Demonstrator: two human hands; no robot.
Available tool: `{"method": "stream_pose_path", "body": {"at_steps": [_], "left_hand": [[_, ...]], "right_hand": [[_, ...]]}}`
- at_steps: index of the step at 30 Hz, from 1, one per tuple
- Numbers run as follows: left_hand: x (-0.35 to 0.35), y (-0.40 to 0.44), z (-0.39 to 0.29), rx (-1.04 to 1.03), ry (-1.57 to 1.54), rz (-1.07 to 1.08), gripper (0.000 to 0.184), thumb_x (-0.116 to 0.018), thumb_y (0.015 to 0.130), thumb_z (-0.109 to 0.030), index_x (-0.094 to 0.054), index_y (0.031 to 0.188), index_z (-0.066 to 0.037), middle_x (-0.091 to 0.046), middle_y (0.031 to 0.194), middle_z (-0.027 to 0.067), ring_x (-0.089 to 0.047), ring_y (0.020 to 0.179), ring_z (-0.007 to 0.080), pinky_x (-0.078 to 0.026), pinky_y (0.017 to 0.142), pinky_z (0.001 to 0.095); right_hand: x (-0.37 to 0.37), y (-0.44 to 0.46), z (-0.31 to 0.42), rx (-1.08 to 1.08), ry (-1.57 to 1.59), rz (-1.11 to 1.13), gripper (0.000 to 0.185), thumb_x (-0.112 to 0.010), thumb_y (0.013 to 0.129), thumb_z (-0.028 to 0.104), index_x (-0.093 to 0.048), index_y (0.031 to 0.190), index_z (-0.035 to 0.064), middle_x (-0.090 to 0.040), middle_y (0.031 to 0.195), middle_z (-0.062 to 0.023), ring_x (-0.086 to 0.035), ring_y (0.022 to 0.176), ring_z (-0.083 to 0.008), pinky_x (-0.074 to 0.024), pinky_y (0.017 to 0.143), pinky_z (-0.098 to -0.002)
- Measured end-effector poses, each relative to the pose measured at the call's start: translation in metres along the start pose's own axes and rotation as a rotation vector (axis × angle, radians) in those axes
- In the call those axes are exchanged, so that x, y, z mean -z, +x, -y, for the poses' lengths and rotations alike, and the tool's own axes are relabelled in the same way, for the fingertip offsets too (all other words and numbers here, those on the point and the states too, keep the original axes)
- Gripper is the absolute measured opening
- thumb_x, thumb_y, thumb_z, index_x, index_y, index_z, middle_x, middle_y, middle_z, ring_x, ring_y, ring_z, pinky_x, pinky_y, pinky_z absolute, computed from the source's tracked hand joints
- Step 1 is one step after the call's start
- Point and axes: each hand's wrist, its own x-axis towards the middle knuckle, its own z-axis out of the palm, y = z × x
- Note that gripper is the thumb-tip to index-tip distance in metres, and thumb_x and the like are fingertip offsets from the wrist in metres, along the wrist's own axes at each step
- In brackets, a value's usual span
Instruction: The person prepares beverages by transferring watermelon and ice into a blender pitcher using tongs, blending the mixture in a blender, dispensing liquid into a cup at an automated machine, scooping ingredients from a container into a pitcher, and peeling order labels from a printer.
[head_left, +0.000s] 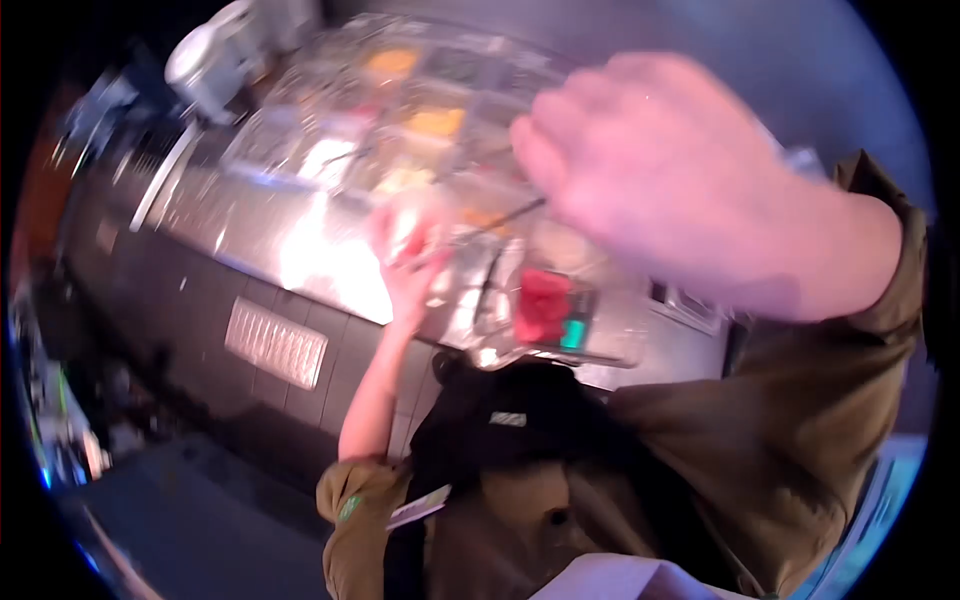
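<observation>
My right hand (pixel 650 150) is raised large and close to the camera, its fingers curled into a fist. A thin dark rod (pixel 515 212) ends near its lower fingers; whether the hand grips it, the blur does not show. My left hand (pixel 408 245) is over the steel counter (pixel 255 225), its fingers bent around something clear and shiny that is too blurred to name. Below and between the hands lies a crumpled-looking red thing (pixel 542 305), beside a small lit green display (pixel 573 333).
Several clear food containers stand in rows at the back; one holds yellow food (pixel 435 122). White round tubs (pixel 205 65) are at the back left. A metal floor grate (pixel 275 340) lies in the dark tiled floor (pixel 190 300) left of the counter.
</observation>
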Motion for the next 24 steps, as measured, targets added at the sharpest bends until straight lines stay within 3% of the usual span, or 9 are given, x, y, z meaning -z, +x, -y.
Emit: {"method": "stream_pose_path", "body": {"at_steps": [5, 9, 11, 14, 16, 19, 20, 22, 24], "left_hand": [[0.019, -0.006, 0.062, -0.035, 0.143, -0.299, 0.083, -0.074, 0.062, -0.007, -0.022, 0.126, 0.004, -0.036, 0.122, 0.0162, -0.035, 0.115, 0.0268, -0.027, 0.1, 0.0384], [0.011, 0.005, 0.075, -0.113, 0.303, -0.309, 0.085, -0.072, 0.066, -0.015, -0.016, 0.128, 0.001, -0.026, 0.131, 0.0201, -0.03, 0.12, 0.0298, -0.027, 0.1, 0.0412], [0.01, 0.008, 0.059, -0.118, 0.544, -0.285, 0.081, -0.068, 0.071, -0.019, -0.016, 0.129, -0.001, -0.025, 0.132, 0.0201, -0.03, 0.12, 0.0303, -0.028, 0.099, 0.042], [0.036, -0.01, 0.042, -0.068, 0.331, -0.579, 0.083, -0.061, 0.075, -0.044, -0.016, 0.13, -0.001, -0.027, 0.131, 0.0193, -0.033, 0.118, 0.0293, -0.03, 0.098, 0.0421], [0.015, -0.039, -0.05, -0.039, 0.019, -0.217, 0.099, -0.04, 0.065, -0.076, -0.03, 0.126, 0.0, -0.035, 0.124, 0.0148, -0.04, 0.112, 0.0274, -0.032, 0.095, 0.0399], [0.023, -0.095, -0.085, 0.168, 0.234, 0.284, 0.066, -0.062, 0.067, -0.047, -0.046, 0.11, 0.0, -0.047, 0.11, 0.0124, -0.046, 0.104, 0.0224, -0.036, 0.091, 0.0341], [0.02, -0.1, -0.091, 0.237, 0.277, 0.464, 0.056, -0.069, 0.067, -0.037, -0.051, 0.105, 0.0, -0.051, 0.105, 0.0116, -0.048, 0.101, 0.0207, -0.037, 0.089, 0.0322], [-0.004, -0.097, -0.09, 0.301, 0.379, 0.377, 0.045, -0.071, 0.06, -0.009, -0.053, 0.101, -0.001, -0.056, 0.095, 0.0077, -0.054, 0.087, 0.0171, -0.042, 0.079, 0.0287], [-0.011, -0.101, -0.083, 0.516, -0.022, 0.371, 0.029, -0.068, 0.06, -0.001, -0.055, 0.086, -0.002, -0.058, 0.084, 0.0049, -0.055, 0.074, 0.0138, -0.043, 0.067, 0.0255]], "right_hand": [[-0.046, -0.142, -0.082, -0.801, 0.531, -0.035, 0.032, -0.057, 0.079, 0.024, -0.055, 0.101, 0.0004, -0.059, 0.079, -0.011, -0.058, 0.073, -0.0195, -0.044, 0.062, -0.0283], [-0.213, -0.246, -0.07, -1.317, 0.991, 0.022, 0.035, -0.052, 0.083, 0.029, -0.058, 0.1, -0.0013, -0.062, 0.08, -0.0088, -0.055, 0.073, -0.0151, -0.0437, 0.068, -0.0307], [-0.325, -0.28, -0.042, -1.403, 1.015, 0.104, 0.034, -0.056, 0.077, 0.03, -0.062, 0.089, -0.0014, -0.061, 0.071, -0.0122, -0.056, 0.067, -0.0178, -0.0443, 0.066, -0.0316], [-0.435, -0.268, -0.018, -1.25, 0.67, 0.336, 0.033, -0.056, 0.075, 0.03, -0.063, 0.08, -0.002, -0.06, 0.072, -0.0211, -0.06, 0.073, -0.0329, -0.0457, 0.07, -0.0395], [-0.483, -0.236, 0.001, -0.93, 0.342, 0.469, 0.036, -0.054, 0.077, 0.032, -0.063, 0.076, -0.0032, -0.06, 0.074, -0.0219, -0.059, 0.076, -0.036, -0.0462, 0.071, -0.0417], [-0.513, -0.208, 0.011, -1.372, 0.582, 0.35, 0.042, -0.049, 0.079, 0.041, -0.062, 0.089, 0.0015, -0.056, 0.096, -0.0205, -0.056, 0.089, -0.0353, -0.0471, 0.073, -0.0433], [-0.536, -0.207, 0.011, -1.316, 0.48, 0.415, 0.027, -0.052, 0.078, 0.032, -0.064, 0.083, 0.0075, -0.055, 0.099, -0.0146, -0.056, 0.088, -0.0313, -0.046, 0.071, -0.0443], [-0.49, -0.187, 0.002, -1.34, 0.4, 0.445, 0.041, -0.052, 0.078, 0.043, -0.06, 0.094, 0.0064, -0.052, 0.102, -0.0176, -0.054, 0.094, -0.0341, -0.0442, 0.075, -0.0462], [-0.473, -0.19, -0.014, -1.346, 0.587, 0.316, 0.054, -0.052, 0.076, 0.05, -0.055, 0.105, 0.005, -0.048, 0.109, -0.0213, -0.051, 0.099, -0.0363, -0.0416, 0.08, -0.0462]]}}
